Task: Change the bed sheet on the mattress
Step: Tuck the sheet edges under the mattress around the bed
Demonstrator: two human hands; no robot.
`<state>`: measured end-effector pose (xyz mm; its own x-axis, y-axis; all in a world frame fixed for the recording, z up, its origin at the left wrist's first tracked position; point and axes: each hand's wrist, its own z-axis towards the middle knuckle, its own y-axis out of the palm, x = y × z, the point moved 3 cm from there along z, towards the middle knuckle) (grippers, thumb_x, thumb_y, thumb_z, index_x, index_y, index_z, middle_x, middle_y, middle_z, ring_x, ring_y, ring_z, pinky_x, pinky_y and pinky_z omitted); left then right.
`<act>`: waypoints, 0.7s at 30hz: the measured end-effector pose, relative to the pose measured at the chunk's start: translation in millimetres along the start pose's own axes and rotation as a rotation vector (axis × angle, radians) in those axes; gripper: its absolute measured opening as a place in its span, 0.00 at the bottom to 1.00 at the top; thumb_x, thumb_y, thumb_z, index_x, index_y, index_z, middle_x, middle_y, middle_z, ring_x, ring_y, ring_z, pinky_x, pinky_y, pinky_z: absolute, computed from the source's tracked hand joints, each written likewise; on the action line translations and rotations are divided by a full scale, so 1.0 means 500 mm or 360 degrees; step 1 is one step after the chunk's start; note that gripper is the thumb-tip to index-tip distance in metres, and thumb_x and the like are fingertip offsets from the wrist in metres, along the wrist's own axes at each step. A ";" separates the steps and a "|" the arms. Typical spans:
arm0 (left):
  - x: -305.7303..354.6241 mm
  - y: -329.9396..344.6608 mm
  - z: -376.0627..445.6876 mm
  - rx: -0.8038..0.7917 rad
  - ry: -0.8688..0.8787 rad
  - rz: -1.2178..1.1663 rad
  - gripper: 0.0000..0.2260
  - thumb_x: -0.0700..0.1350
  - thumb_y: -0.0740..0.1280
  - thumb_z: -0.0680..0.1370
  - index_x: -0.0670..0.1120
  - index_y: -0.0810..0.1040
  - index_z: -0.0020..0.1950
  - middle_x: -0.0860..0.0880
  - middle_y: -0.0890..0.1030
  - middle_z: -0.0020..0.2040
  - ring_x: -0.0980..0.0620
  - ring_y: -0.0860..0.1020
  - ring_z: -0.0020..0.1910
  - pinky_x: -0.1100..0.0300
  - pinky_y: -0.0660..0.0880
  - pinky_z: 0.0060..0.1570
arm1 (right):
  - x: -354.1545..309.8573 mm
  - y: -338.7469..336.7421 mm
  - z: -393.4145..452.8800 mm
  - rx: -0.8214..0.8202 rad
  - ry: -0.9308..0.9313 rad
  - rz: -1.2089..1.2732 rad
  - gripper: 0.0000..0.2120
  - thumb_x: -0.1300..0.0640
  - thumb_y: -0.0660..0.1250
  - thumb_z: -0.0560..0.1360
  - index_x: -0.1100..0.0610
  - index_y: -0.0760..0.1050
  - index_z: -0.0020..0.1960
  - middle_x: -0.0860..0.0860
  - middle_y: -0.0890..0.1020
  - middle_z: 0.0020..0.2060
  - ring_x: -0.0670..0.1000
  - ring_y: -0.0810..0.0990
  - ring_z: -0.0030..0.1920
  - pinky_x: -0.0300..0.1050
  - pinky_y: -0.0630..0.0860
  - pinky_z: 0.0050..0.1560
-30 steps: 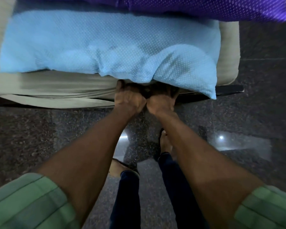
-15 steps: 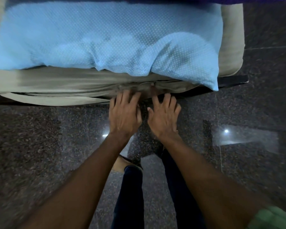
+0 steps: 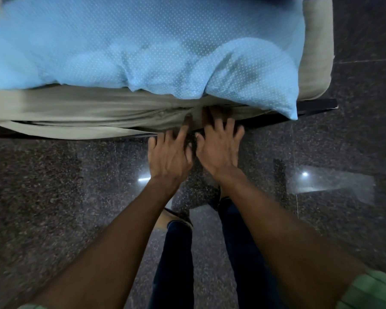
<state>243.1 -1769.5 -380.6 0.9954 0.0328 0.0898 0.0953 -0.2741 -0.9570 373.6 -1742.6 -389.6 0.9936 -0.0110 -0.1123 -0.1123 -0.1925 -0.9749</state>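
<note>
Reaching side by side toward the near edge of a bed, a person's left hand [image 3: 168,158] and right hand [image 3: 218,150] hover with fingers spread and straight, gripping nothing. The beige, creased bed sheet [image 3: 87,110] covers the side of the thick mattress [image 3: 314,63] directly ahead of the fingertips, its bunched folds running left to right along the bed's edge, crosswise to the outstretched arms. The left index fingertip appears to touch the gathered cloth at the centre; the right hand's fingers reach just to the dark bed frame [image 3: 316,105] beneath, and whether they touch sheet or frame cannot be told through the blur. Both hands lie about equally near the fold, the left perhaps slightly closer to the sheet itself.

A light blue, white-dotted fabric pillow [image 3: 143,45] lies on top of the mattress, its long axis parallel to the same edge, one corner drooping over the side just right of the hands. Judged from this, the beige sheet is not yet stripped, and the next move calls for closing the fingers on the fold straight ahead.

Counted: two hands, one sheet, one mattress, one pillow, one frame, all above a dark speckled polished stone floor [image 3: 54,197].
</note>
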 end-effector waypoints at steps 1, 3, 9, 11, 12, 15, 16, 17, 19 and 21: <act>-0.001 -0.005 0.006 -0.0040 -0.0017 0.0005 0.33 0.54 0.61 0.77 0.55 0.60 0.82 0.41 0.83 0.50 0.41 0.79 0.50 0.49 0.66 0.54 | -0.006 -0.006 0.012 -0.0023 0.0056 -0.0003 0.28 0.44 0.63 0.78 0.49 0.68 0.77 0.58 0.70 0.73 0.61 0.62 0.68 0.64 0.61 0.67; 0.004 -0.022 0.024 -0.0131 -0.0049 0.0031 0.34 0.56 0.59 0.78 0.56 0.54 0.84 0.41 0.85 0.47 0.41 0.81 0.50 0.49 0.67 0.59 | -0.016 -0.011 0.020 -0.0086 0.0125 -0.0055 0.32 0.46 0.66 0.76 0.47 0.64 0.79 0.60 0.71 0.68 0.61 0.63 0.66 0.62 0.63 0.63; 0.023 -0.057 0.065 -0.0408 -0.0133 -0.0004 0.37 0.55 0.62 0.83 0.57 0.42 0.84 0.40 0.81 0.61 0.40 0.82 0.59 0.48 0.74 0.57 | -0.006 -0.016 -0.003 -0.0196 0.0250 0.0030 0.40 0.49 0.70 0.73 0.40 0.57 0.80 0.60 0.71 0.64 0.61 0.72 0.61 0.58 0.69 0.55; 0.023 -0.062 0.078 -0.0429 -0.0126 0.0041 0.33 0.50 0.62 0.83 0.53 0.49 0.84 0.40 0.81 0.63 0.40 0.82 0.60 0.48 0.77 0.54 | -0.008 -0.016 -0.025 -0.0173 0.0237 0.0138 0.37 0.51 0.69 0.74 0.42 0.58 0.80 0.58 0.71 0.60 0.61 0.74 0.58 0.57 0.72 0.54; 0.026 -0.066 0.089 -0.0438 -0.0118 0.0032 0.28 0.47 0.62 0.83 0.50 0.57 0.83 0.40 0.81 0.63 0.39 0.81 0.61 0.48 0.77 0.55 | -0.006 -0.010 -0.035 -0.0265 0.0245 0.0188 0.41 0.51 0.70 0.74 0.40 0.53 0.81 0.58 0.71 0.59 0.61 0.75 0.58 0.58 0.73 0.55; 0.033 -0.071 0.117 -0.0565 -0.0151 0.0034 0.19 0.45 0.63 0.83 0.45 0.71 0.74 0.41 0.81 0.64 0.39 0.80 0.64 0.48 0.77 0.56 | -0.003 -0.007 -0.026 -0.0591 0.0297 0.0378 0.49 0.50 0.70 0.75 0.33 0.39 0.80 0.61 0.75 0.60 0.65 0.78 0.59 0.61 0.76 0.57; 0.035 -0.071 0.119 -0.0573 -0.0168 -0.0009 0.21 0.46 0.64 0.82 0.47 0.70 0.75 0.42 0.82 0.64 0.40 0.81 0.63 0.48 0.77 0.56 | -0.003 -0.014 -0.006 -0.0623 0.0330 0.0431 0.47 0.50 0.69 0.76 0.33 0.40 0.81 0.62 0.77 0.60 0.66 0.79 0.59 0.60 0.76 0.57; 0.034 -0.071 0.114 -0.0545 -0.0179 -0.0061 0.22 0.47 0.65 0.81 0.50 0.69 0.76 0.42 0.82 0.62 0.39 0.81 0.62 0.49 0.77 0.55 | -0.004 -0.023 0.018 -0.0645 0.0355 0.0470 0.44 0.51 0.69 0.76 0.35 0.45 0.82 0.61 0.80 0.60 0.66 0.80 0.60 0.58 0.77 0.57; 0.028 -0.075 0.086 -0.0322 -0.0149 -0.0071 0.22 0.50 0.67 0.79 0.51 0.73 0.73 0.42 0.83 0.58 0.39 0.82 0.57 0.50 0.76 0.54 | -0.010 -0.041 0.058 -0.0702 0.0362 0.0399 0.37 0.50 0.69 0.76 0.40 0.56 0.80 0.59 0.81 0.61 0.64 0.81 0.61 0.55 0.78 0.57; 0.019 -0.076 0.048 -0.0008 -0.0050 -0.0001 0.24 0.50 0.70 0.73 0.50 0.76 0.69 0.41 0.81 0.56 0.38 0.80 0.54 0.49 0.72 0.53 | -0.008 -0.048 0.075 -0.0777 0.0347 0.0250 0.31 0.51 0.68 0.77 0.44 0.63 0.78 0.58 0.81 0.63 0.63 0.81 0.63 0.54 0.78 0.56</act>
<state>248.7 -1735.6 -350.0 0.9947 0.0630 0.0819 0.0963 -0.2788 -0.9555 371.7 -1701.0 -373.1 0.9504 -0.2693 -0.1559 -0.2927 -0.6039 -0.7414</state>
